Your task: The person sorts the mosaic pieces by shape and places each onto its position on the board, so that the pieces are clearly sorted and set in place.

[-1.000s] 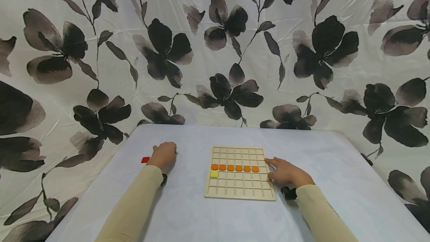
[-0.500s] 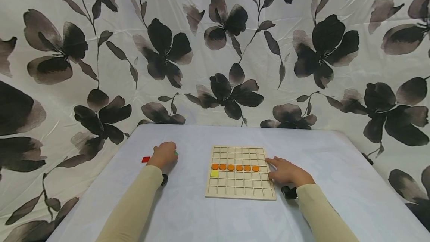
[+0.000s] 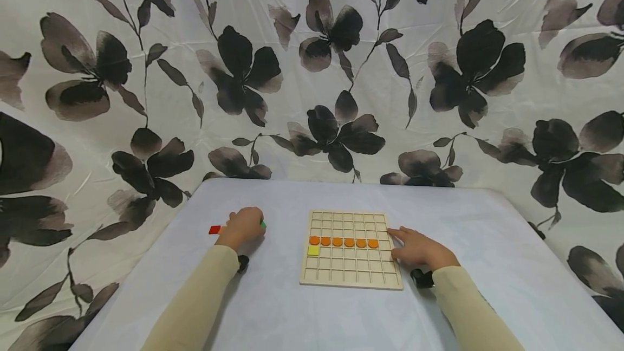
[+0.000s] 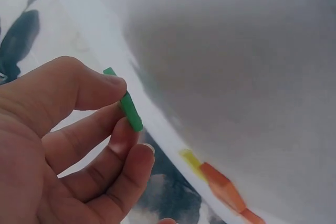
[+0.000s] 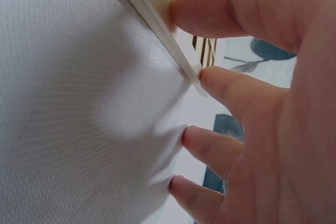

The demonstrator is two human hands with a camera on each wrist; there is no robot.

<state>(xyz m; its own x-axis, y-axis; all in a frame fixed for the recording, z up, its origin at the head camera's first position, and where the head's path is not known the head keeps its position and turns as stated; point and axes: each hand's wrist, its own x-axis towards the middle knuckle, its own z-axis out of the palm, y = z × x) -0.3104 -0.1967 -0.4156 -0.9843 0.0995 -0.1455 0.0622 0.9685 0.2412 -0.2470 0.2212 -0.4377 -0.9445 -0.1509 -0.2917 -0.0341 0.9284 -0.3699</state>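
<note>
My left hand [image 3: 245, 226] pinches a small flat green tile [image 4: 131, 109] between thumb and fingers, close over the left part of the table. In the head view only the tile's edge shows past the fingers. Near this hand lie a red tile [image 3: 214, 229] and, in the left wrist view, a yellow piece [image 4: 190, 160] and orange pieces [image 4: 224, 186]. With fingers spread, my right hand [image 3: 420, 249] rests at the right edge of a wooden grid board [image 3: 351, 275]. Its thumb and index fingertip touch that edge; the other two visible fingertips are on the cloth.
A row of several orange discs [image 3: 337, 242] crosses the board's middle, with a yellow square tile [image 3: 313, 250] below the leftmost one. The white-covered table [image 3: 273, 307] ends in front of a floral curtain [image 3: 292, 85].
My left hand has moved a little to the right with the green tile, and a bit of orange now shows beside the red tile. The right hand stays at the board.
</note>
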